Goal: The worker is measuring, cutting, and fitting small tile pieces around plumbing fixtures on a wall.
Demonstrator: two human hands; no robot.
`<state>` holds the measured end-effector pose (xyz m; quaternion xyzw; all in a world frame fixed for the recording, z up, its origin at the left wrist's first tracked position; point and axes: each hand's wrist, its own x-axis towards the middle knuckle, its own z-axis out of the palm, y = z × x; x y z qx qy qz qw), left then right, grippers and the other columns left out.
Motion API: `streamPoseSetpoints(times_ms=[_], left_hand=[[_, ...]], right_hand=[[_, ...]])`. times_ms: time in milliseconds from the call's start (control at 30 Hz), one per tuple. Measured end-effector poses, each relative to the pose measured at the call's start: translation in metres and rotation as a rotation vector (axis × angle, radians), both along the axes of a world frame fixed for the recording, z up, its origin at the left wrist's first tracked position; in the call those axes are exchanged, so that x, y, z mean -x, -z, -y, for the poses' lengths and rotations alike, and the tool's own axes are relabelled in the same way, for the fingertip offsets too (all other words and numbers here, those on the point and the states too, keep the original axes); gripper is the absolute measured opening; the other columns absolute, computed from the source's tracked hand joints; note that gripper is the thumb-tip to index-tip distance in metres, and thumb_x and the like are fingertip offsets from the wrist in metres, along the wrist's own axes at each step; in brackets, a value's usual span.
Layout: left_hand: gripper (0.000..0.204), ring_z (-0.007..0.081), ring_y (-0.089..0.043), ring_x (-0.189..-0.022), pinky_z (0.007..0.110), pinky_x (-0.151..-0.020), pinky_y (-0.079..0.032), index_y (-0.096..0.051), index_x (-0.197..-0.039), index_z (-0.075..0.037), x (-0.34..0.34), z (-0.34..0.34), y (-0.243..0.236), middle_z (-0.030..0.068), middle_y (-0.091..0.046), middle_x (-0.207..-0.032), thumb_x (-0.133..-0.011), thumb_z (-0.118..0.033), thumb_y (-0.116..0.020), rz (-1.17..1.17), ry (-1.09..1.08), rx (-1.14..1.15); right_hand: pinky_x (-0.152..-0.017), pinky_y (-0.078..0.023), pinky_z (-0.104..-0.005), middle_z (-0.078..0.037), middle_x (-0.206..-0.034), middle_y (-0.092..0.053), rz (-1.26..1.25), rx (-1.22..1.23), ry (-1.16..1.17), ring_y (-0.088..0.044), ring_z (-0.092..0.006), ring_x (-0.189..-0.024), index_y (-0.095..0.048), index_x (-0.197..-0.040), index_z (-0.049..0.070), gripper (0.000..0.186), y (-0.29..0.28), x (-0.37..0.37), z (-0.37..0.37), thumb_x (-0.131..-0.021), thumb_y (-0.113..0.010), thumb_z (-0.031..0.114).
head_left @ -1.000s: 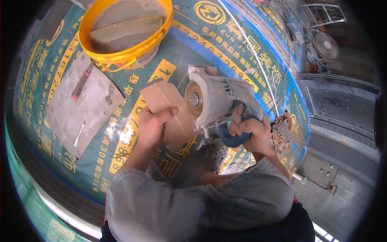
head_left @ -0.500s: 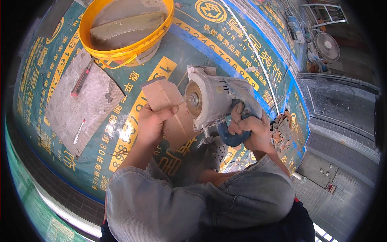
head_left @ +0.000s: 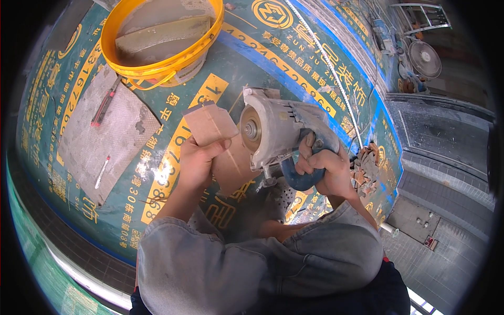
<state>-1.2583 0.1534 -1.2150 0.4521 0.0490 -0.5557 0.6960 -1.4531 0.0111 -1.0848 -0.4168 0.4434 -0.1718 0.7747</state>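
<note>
My left hand [head_left: 198, 163] is closed on a pinkish-beige tile [head_left: 211, 125], with the thumb lying on its face. A second part of beige tile [head_left: 235, 165] extends below the thumb; whether the two are joined I cannot tell. My right hand [head_left: 332, 165] grips the blue rear handle of a dusty handheld tile saw [head_left: 283, 126]. Its round blade [head_left: 251, 128] faces the left hand, close beside the tile's right edge. Whether blade and tile touch is not clear.
A yellow bucket [head_left: 214, 39] of murky water holds a pale slab. Left of it, a grey tile [head_left: 79, 142] carries a red-handled screwdriver [head_left: 106, 102] and a small slim tool [head_left: 103, 172]. Broken tile pieces [head_left: 366, 170] lie at right. A fan [head_left: 424, 59] stands at the back right.
The background has shifted very slightly left in the view. Both hands, the tile and the saw keep nearly the same positions.
</note>
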Motion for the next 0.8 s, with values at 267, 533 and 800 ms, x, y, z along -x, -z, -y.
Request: streamPoseSetpoints(times_ms=[267,533,800], left_hand=[[0.042,0.0260,-0.069,-0.098,0.038,-0.089,-0.055,-0.061,-0.117,0.006,-0.004,-0.002,0.003,0.0149,-0.069,-0.110,-0.077,0.007,-0.073,-0.026,0.009,-0.010],[0.054,0.0260,-0.066,-0.107,0.039,-0.095,-0.052,-0.053,-0.128,0.005,-0.008,0.005,0.004,0.0149,-0.065,-0.117,-0.077,0.006,-0.072,-0.044,0.026,0.017],[0.073,0.0295,-0.062,-0.112,0.038,-0.099,-0.051,-0.034,-0.142,0.003,-0.012,0.007,0.004,0.0203,-0.056,-0.130,-0.081,0.007,-0.072,-0.023,0.037,-0.007]], right_hand=[[-0.060,-0.043,-0.0362,-0.009,-0.075,-0.050,-0.012,-0.016,0.005,-0.048,-0.0193,-0.060,-0.052,-0.091,0.002,0.023,0.003,0.000,0.000,-0.068,-0.056,0.003],[-0.060,-0.042,-0.0360,-0.008,-0.074,-0.048,-0.002,-0.063,0.050,-0.047,-0.0187,-0.060,-0.051,-0.094,0.001,0.026,-0.004,0.002,0.005,-0.069,-0.054,0.001],[-0.060,-0.039,-0.0352,-0.006,-0.072,-0.046,0.003,0.035,0.083,-0.044,-0.0172,-0.060,-0.051,-0.097,0.002,0.028,-0.014,0.005,0.011,-0.069,-0.053,0.002]])
